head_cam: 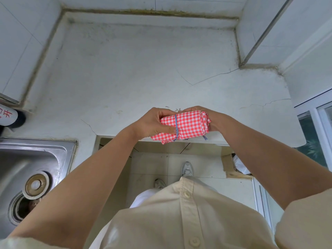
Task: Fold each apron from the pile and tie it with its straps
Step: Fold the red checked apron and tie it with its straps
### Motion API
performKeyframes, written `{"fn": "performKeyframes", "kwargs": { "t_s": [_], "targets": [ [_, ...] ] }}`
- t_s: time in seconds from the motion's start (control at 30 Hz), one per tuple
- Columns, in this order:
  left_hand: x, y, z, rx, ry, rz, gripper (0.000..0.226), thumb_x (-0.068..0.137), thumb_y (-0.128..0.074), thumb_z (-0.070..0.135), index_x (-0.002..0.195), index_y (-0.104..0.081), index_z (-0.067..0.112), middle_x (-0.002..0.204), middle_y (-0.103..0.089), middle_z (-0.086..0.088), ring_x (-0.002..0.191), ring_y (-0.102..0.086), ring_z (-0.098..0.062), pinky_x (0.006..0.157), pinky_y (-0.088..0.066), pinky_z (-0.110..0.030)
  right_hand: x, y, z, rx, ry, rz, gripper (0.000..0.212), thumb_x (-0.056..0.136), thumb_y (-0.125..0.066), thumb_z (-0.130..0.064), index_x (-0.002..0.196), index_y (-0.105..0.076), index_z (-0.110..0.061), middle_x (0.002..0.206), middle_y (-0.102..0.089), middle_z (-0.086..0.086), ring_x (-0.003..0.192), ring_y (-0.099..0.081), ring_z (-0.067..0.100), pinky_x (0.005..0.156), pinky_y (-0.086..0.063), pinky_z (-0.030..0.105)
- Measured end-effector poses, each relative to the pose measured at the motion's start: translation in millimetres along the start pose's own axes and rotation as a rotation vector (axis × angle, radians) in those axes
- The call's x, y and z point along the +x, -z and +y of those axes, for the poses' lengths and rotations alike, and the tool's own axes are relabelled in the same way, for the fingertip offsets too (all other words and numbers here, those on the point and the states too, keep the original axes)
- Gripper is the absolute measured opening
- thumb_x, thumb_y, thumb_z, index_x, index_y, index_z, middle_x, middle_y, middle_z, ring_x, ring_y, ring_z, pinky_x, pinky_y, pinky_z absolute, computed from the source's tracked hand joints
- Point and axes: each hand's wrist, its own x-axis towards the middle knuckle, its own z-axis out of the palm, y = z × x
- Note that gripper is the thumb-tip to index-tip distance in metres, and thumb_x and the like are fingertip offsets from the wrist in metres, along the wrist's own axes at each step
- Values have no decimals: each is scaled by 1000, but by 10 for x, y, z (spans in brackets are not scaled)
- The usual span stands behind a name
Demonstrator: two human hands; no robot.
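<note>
"Starting closest in, what is there?"

"A cream button shirt, with two bare forearms reaching forward from it. Between the arms, far below, a pair of pale shoes stands on a tiled floor, with a cardboard box off to the right."

"And the hands?"

"They meet over the front edge of the white counter, both holding one apron. It is red-and-white check, folded into a small thick bundle and held up off the surface. The left hand is clamped on the bundle's left end, thumb lying across the near face and fingers curled over the top."

"The other one?"

"The right hand wraps round the right end from behind. Most of its fingers are hidden by the cloth, but it does grip the bundle."

"Is it tied?"

"A blue-and-white striped strap runs once round the bundle, just beside the left thumb. A short end of it hangs below the right side. I cannot make out a knot."

"Further out?"

"A steel sink is set into the counter at the left, its drain showing. Beyond that is a dark bottle with red characters on it. A window is at the right. The counter is cracked and stained, and it ends at white wall tiles along a grimy seam."
</note>
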Motion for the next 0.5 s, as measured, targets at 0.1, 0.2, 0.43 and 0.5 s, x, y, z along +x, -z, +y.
{"fn": "performKeyframes", "kwargs": {
  "t_s": [0.1, 0.2, 0.43, 0.5],
  "targets": [
    [22, 28, -34, -81, 76, 67, 37, 78, -78, 12, 113, -68, 17, 109, -71, -2, 97, -69, -18, 84, -58, -32, -22, -59, 34, 186, 68, -34, 32, 107, -32, -23, 90, -57, -12, 86, -65, 3, 78, -62, 11, 66, -54, 23],
    [32, 89, -99, -158, 124, 204, 37, 79, -76, 13, 115, -67, 14, 110, -70, -5, 100, -67, -24, 88, -57, -40, 15, -103, 67, 223, 163, 5, 36, 106, -32, -38, 107, -62, -19, 111, -64, 5, 105, -61, 21, 93, -52, 39],
    [64, 199, -184, -339, 211, 433, 36, 81, -75, 15, 116, -66, 8, 115, -69, -9, 106, -65, -31, 95, -53, -49, 25, -146, 152, 66, 240, 11, 25, 103, -46, -28, 103, -63, -9, 82, -55, 6, 48, -29, 8, 43, -21, 18],
    [68, 207, -188, -373, 228, 490, 41, 82, -75, 17, 120, -64, 7, 117, -67, -9, 105, -65, -29, 96, -53, -49, 8, -144, 145, 9, 305, 64, 22, 103, -49, -22, 99, -67, -10, 63, -38, -2, 49, -20, 9, 43, -16, 19]
  ]
}}
